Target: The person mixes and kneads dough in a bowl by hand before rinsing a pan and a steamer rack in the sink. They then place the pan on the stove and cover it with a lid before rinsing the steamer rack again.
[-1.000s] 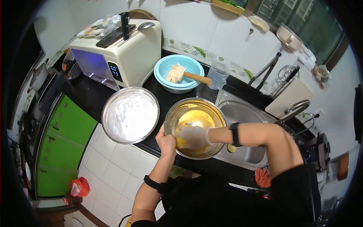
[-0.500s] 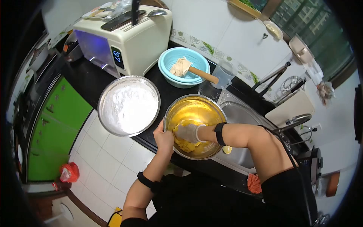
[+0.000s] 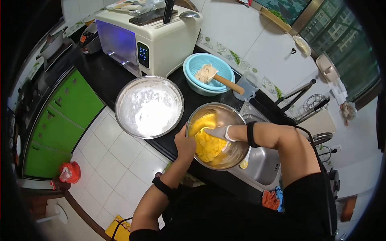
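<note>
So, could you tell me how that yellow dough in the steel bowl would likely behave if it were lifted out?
The yellow dough looks lumpy and soft, so it would probably sag and tear rather than hold shape. It smears up the wall of the steel bowl, so it is likely sticky, clinging to the gloved right hand. The left hand grips the rim, suggesting the bowl slides when pushed.

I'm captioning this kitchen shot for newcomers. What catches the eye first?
The gloved right hand pressing into bright yellow dough in a steel bowl at the counter edge, which the left hand grips. Left of it stands a bowl of white flour.
</note>
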Demonstrator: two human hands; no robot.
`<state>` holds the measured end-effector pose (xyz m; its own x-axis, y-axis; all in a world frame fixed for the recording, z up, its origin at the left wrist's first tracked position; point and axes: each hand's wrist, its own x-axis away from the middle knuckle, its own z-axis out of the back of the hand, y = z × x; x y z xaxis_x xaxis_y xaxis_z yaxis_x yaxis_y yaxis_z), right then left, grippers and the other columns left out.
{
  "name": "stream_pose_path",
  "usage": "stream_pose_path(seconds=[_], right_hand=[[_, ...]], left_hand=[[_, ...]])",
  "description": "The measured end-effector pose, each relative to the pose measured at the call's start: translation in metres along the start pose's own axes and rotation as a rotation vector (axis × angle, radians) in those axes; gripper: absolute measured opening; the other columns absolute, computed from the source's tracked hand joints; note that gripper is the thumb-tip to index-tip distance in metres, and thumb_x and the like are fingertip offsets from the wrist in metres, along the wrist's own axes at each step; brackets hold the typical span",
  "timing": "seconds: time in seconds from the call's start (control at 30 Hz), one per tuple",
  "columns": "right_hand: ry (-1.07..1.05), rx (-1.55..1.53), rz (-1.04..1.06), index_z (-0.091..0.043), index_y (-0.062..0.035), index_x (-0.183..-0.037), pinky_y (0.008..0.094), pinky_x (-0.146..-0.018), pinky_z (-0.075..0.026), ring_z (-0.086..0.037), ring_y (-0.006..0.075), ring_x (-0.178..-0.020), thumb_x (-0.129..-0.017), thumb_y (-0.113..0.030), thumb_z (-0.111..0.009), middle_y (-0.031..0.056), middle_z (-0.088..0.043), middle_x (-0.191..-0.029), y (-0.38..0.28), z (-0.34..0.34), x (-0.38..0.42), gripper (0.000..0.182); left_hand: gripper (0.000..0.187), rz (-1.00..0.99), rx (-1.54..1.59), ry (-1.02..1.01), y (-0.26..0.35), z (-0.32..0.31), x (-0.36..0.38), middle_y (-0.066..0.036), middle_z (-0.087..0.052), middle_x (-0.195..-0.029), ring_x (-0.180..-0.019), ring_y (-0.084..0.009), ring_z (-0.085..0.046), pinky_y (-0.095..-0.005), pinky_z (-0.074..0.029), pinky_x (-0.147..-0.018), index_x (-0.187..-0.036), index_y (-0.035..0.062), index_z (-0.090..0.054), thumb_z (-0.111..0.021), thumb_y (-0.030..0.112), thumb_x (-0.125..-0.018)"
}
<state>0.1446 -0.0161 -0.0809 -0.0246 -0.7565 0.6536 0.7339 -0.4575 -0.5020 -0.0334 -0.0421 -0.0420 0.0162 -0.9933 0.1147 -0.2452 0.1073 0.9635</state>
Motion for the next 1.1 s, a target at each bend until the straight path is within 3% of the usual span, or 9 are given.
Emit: stream_pose_path(seconds=[0.1,0.27,0.43,0.53,0.63,0.87,0.93,1.07,1.1], right_hand=[[-0.258,-0.067,0.014,-0.044,-0.0089,-0.124,0.0341,-0.088,-0.041,-0.049,0.0226,-0.108,-0.083,-0.044,-0.047,0.0117,-0.051,-0.118,-0.036,0.01,0.003,0.054],[-0.206,0.669,0.271,-0.051,-0.0079,-0.115,0.0353,-0.091,-0.037,-0.047,0.0288,-0.109,-0.072,-0.04,-0.06,0.0174,-0.051,-0.115,-0.103,0.015,0.055,0.054],[-0.222,0.661,0.743,-0.054,-0.0066,-0.109,0.0391,-0.083,-0.043,-0.052,0.0358,-0.094,-0.076,-0.033,-0.058,0.0223,-0.051,-0.101,-0.064,0.04,0.105,0.042],[-0.278,1.014,0.764,-0.053,-0.0067,-0.105,0.0344,-0.079,-0.042,-0.053,0.0316,-0.089,-0.076,-0.028,-0.055,0.0168,-0.049,-0.093,-0.027,0.036,0.098,0.036],[-0.159,1.621,1.257,-0.057,-0.0104,-0.106,0.0336,-0.074,-0.046,-0.059,0.0275,-0.079,-0.077,-0.022,-0.054,0.0149,-0.054,-0.096,0.009,0.006,0.071,0.031],[-0.155,1.362,0.608,-0.054,-0.0056,-0.105,0.0281,-0.062,-0.049,-0.057,0.023,-0.092,-0.073,-0.016,-0.056,0.0123,-0.058,-0.09,-0.037,-0.017,0.046,0.034],[-0.529,1.345,0.7,-0.052,-0.0038,-0.109,0.0298,-0.058,-0.05,-0.057,0.0237,-0.094,-0.071,-0.012,-0.057,0.0152,-0.058,-0.096,-0.054,0.002,0.036,0.04],[-0.587,0.41,0.219,-0.053,-0.0024,-0.108,0.036,-0.073,-0.047,-0.055,0.0282,-0.096,-0.076,-0.017,-0.055,0.0188,-0.057,-0.099,-0.066,0.054,0.056,0.035],[-0.59,0.412,0.224,-0.053,-0.0024,-0.108,0.036,-0.073,-0.047,-0.055,0.0282,-0.096,-0.076,-0.017,-0.055,0.0188,-0.057,-0.099,-0.072,0.061,0.053,0.035]], left_hand=[[0.048,-0.035,-0.007,0.005,-0.003,0.0,-0.002,-0.009,-0.063,-0.09,-0.081,-0.0128,-0.058,-0.0247,-0.044,-0.075,-0.109,-0.0026,-0.056,-0.039,-0.013,-0.065],[0.048,0.046,0.104,-0.018,0.002,-0.004,-0.003,-0.007,-0.063,-0.091,-0.079,-0.0112,-0.056,-0.0239,-0.044,-0.073,-0.108,-0.0013,-0.057,-0.04,-0.012,-0.065],[0.051,0.074,0.071,-0.003,0.002,0.001,-0.004,-0.009,-0.062,-0.093,-0.082,-0.0121,-0.056,-0.0216,-0.042,-0.075,-0.109,-0.0027,-0.057,-0.038,-0.014,-0.063],[0.053,0.102,0.103,-0.022,0.006,0.0,-0.003,-0.011,-0.061,-0.098,-0.086,-0.0135,-0.056,-0.0212,-0.041,-0.078,-0.111,-0.0035,-0.055,-0.035,-0.015,-0.063],[0.056,0.136,0.123,-0.026,0.01,-0.002,-0.005,-0.013,-0.059,-0.102,-0.09,-0.015,-0.056,-0.0218,-0.041,-0.08,-0.113,-0.0039,-0.053,-0.033,-0.016,-0.062],[0.056,0.191,0.115,-0.038,0.013,-0.003,-0.002,-0.012,-0.059,-0.103,-0.091,-0.0159,-0.056,-0.0234,-0.042,-0.081,-0.113,-0.0044,-0.053,-0.031,-0.018,-0.063],[0.056,0.164,0.122,-0.046,0.018,-0.002,-0.004,-0.012,-0.059,-0.102,-0.09,-0.0155,-0.056,-0.0232,-0.042,-0.081,-0.112,-0.0043,-0.053,-0.031,-0.018,-0.063],[0.058,0.126,0.04,-0.004,0.021,-0.003,-0.003,-0.01,-0.06,-0.097,-0.087,-0.0142,-0.056,-0.0218,-0.042,-0.079,-0.111,-0.0038,-0.055,-0.031,-0.019,-0.06],[0.058,0.111,0.065,-0.012,0.015,-0.003,-0.004,-0.01,-0.06,-0.096,-0.086,-0.014,-0.056,-0.0217,-0.042,-0.079,-0.111,-0.0038,-0.055,-0.03,-0.019,-0.06]])
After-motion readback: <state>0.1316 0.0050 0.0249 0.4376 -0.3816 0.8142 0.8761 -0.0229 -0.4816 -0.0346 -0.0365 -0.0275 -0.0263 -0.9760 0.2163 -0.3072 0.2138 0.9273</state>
